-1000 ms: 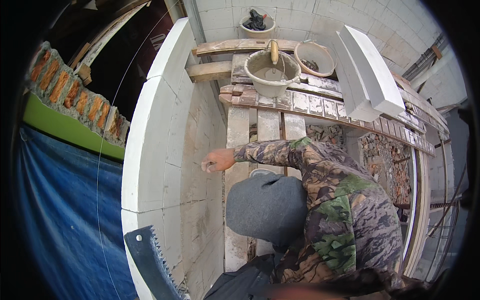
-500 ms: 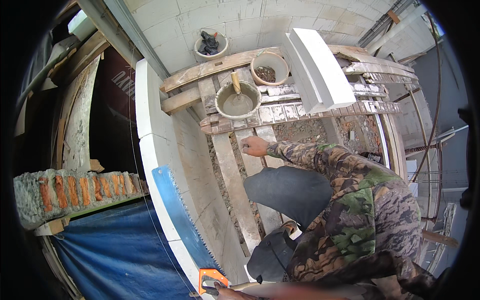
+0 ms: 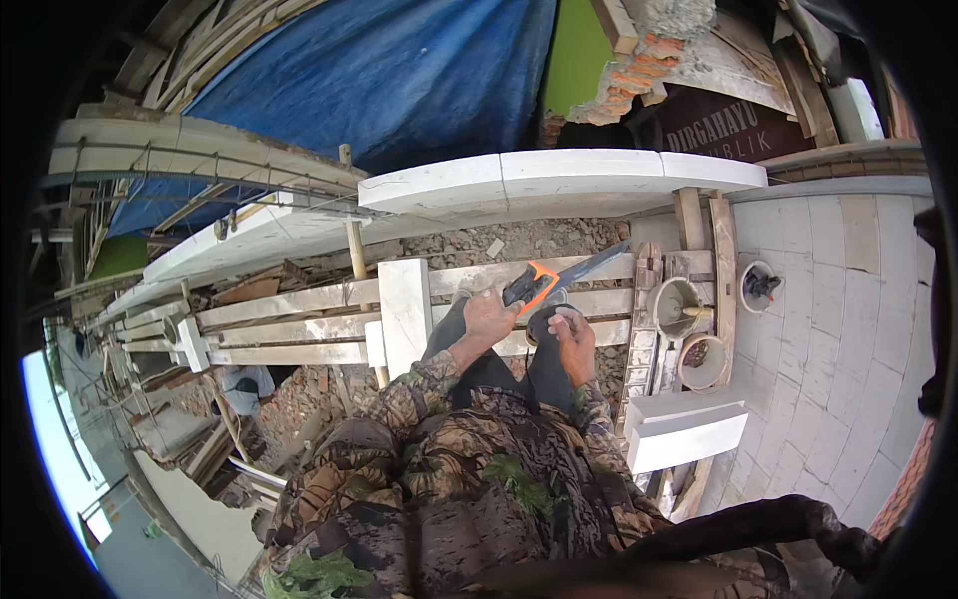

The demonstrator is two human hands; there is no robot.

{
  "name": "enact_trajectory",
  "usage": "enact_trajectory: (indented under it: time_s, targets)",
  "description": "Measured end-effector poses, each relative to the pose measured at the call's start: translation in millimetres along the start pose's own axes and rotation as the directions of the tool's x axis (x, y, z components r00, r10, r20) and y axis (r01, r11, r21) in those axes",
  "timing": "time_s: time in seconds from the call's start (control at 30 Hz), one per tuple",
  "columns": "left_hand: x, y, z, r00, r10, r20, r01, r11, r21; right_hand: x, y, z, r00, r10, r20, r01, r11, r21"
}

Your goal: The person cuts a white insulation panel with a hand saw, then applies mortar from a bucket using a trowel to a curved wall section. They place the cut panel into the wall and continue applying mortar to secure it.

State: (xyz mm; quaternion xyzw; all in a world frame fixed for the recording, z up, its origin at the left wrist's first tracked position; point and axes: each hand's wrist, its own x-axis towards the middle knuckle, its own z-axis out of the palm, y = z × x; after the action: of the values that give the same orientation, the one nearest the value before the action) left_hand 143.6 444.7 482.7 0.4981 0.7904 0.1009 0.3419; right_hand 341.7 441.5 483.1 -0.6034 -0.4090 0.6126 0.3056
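Observation:
My left hand (image 3: 485, 317) is closed on the orange-and-black handle (image 3: 531, 287) of a handsaw, whose long blade (image 3: 591, 265) points up and to the right. My right hand (image 3: 571, 341) is below the saw, fingers curled at my dark-clad right knee; whatever is in it is hidden or too small to name. Both forearms are in camouflage sleeves. Beneath me, wooden planks (image 3: 599, 299) span a bed of rubble (image 3: 519, 235). Just left of my legs lies a white block (image 3: 402, 309).
A white block wall (image 3: 579, 172) runs ahead, with a blue tarp (image 3: 349, 80) beyond. Buckets (image 3: 672, 307) and stacked white blocks (image 3: 687, 439) sit on boards at right. Rebar (image 3: 210, 160) juts at upper left. Another person (image 3: 247, 384) is lower left, among rubble and timber.
The view has swung sharply round, bringing the block wall from the left to the top. The saw, earlier low at the left, is now over my legs; my right hand has drawn back toward my body.

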Motion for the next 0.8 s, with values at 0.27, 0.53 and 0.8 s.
enact_trajectory:
  time_s: [0.27,0.53,0.8]
  targets:
    - [-84.0,43.1,57.1,0.925,-0.353,-0.143,0.256,0.854,-0.452,47.5,-34.9,46.6,0.830,0.444,0.338,-0.265,0.846,-0.463]
    - [-121.6,0.1,59.1,0.939,-0.318,-0.134,0.148,0.723,-0.675,87.8,-6.3,95.9,0.759,0.514,0.400,0.025,0.590,-0.807]
    - [-132.3,-194.6,147.9,0.560,-0.828,0.013,0.458,0.297,-0.838,100.8,-3.3,141.5,0.613,0.255,0.747,0.585,0.490,-0.647]
